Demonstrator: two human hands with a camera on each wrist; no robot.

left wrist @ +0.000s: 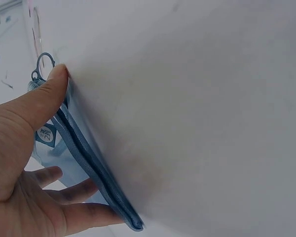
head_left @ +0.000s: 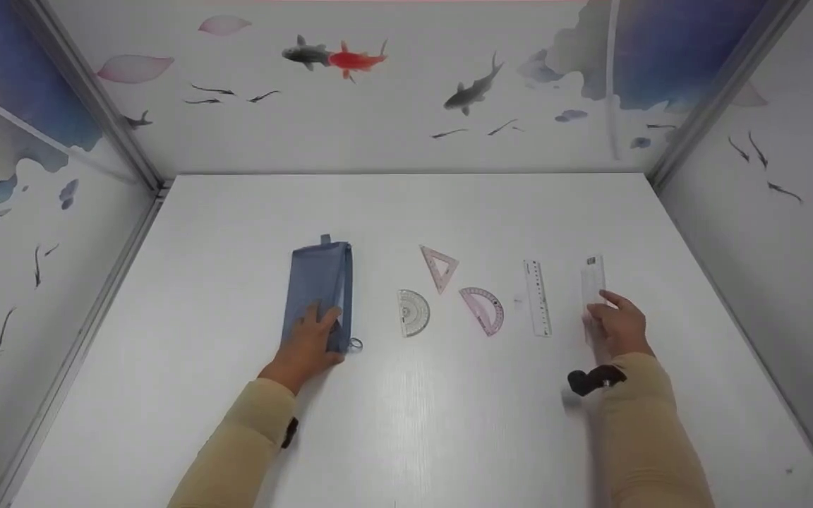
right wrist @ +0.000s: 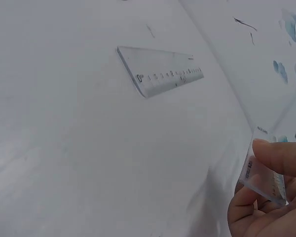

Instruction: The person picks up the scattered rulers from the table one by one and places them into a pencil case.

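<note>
A blue zippered pencil pouch (head_left: pixel 318 271) lies on the left of the table, with a ring pull (left wrist: pixel 45 63) at its near corner. My left hand (head_left: pixel 311 342) rests on its near half, fingers spread over the fabric and thumb by the zipper end. My right hand (head_left: pixel 618 324) pinches a clear ruler (head_left: pixel 592 271) between thumb and fingers; in the right wrist view this ruler (right wrist: pixel 266 173) is tilted in the grip. Another clear ruler (head_left: pixel 538 298) lies flat to its left, showing its printed scale in the right wrist view.
Between the pouch and the rulers lie a pinkish set square (head_left: pixel 440 268), a clear protractor (head_left: pixel 413 313) and a pink protractor (head_left: pixel 483 311). White walls (head_left: pixel 406 144) printed with fish and petals enclose the white table (head_left: pixel 406 430) at the back and sides.
</note>
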